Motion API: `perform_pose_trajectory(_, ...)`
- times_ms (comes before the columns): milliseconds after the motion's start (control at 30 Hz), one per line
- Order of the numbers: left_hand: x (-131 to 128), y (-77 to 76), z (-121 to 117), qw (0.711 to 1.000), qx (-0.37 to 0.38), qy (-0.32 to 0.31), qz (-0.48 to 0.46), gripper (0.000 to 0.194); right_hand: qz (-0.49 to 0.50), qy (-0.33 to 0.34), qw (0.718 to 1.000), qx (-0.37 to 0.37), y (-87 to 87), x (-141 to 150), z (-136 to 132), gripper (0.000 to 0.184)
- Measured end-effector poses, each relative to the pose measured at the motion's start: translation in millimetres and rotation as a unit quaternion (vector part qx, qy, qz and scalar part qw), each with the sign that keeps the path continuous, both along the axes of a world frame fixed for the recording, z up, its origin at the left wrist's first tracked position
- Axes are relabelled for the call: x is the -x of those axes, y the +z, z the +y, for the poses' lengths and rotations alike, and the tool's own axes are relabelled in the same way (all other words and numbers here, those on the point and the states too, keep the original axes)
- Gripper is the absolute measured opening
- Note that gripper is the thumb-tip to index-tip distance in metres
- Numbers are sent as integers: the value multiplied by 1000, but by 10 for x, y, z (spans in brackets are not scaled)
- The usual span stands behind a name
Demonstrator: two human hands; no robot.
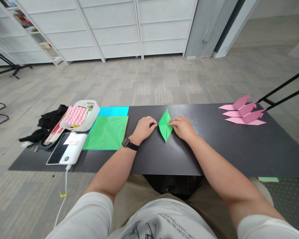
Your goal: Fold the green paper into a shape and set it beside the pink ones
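Observation:
A green folded paper piece (pixel 165 125), diamond-shaped with pointed ends, stands in front of me at the middle of the dark table. My right hand (pixel 183 127) pinches its right edge between thumb and fingers. Just left of the paper, my left hand (pixel 145 128) rests on the table with its fingers curled in and nothing visible in them; its fingertips come close to the paper's left edge. A dark watch (pixel 126 142) is on my left wrist. Further left lies a stack of green paper sheets (pixel 107 132), with blue paper (pixel 116 111) showing behind it.
Three pink folded paper birds (pixel 246 113) stand in a row at the table's right. On the left are a white tub (pixel 93 114) with a pink zigzag-patterned item, a white device (pixel 76 149) with a cable, and black cloth (pixel 53 116). Black metal legs (pixel 286 84) rise beyond the right edge.

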State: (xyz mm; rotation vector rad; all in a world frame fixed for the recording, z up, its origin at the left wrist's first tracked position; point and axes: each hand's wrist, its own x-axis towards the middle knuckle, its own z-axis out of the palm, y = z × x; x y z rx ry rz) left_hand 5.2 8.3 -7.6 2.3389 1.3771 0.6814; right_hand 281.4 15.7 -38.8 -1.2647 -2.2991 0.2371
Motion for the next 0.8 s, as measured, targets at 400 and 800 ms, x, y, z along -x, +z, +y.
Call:
perform_pose_trajectory(400, -22, 58, -79, 999, 0, -26, 25, 8, 21, 102, 994, 38, 39, 0, 7, 32)
perform_pose_trajectory(800, -26, 28, -129, 993, -36, -91, 71, 14, 27, 102, 994, 30, 119, 38, -80, 28)
